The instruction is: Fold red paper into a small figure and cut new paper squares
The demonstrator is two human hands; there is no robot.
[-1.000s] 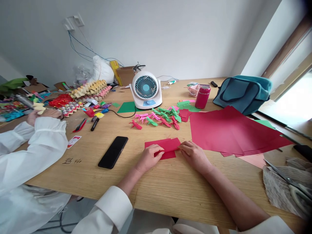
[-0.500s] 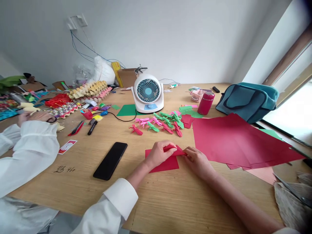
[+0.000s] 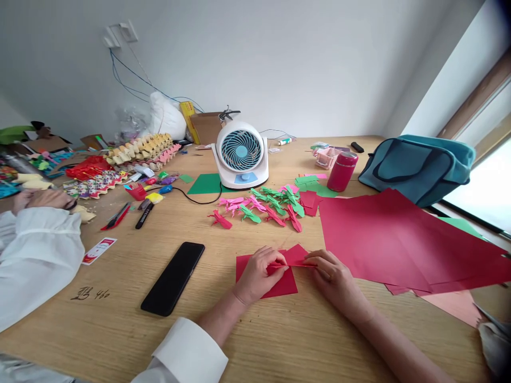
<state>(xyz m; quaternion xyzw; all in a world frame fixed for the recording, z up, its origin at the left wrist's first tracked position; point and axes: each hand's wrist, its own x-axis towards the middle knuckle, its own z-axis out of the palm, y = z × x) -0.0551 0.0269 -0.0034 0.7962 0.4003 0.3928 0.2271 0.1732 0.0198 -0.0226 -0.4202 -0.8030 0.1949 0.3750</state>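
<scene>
Between both hands is a folded piece of red paper, its straight lower edge toward me and a point sticking up. My left hand pinches its left end between thumb and fingers. At the right end, my right hand grips the same piece, thumb underneath and fingers on top. A flat square sheet of red paper lies on the table, partly covered by my left hand. Beyond the hands are several small folded paper figures in red, pink and green, including a red one and a green one.
A black phone lies left of my hands. Large red sheets spread to the right, near a red flask and blue bag. A white fan stands behind the figures. Another person's hands are at far left.
The camera view has shifted slightly, so my hands and the phone appear lower. The folded paper, still in both hands, is turned with its point now showing upward between them.
</scene>
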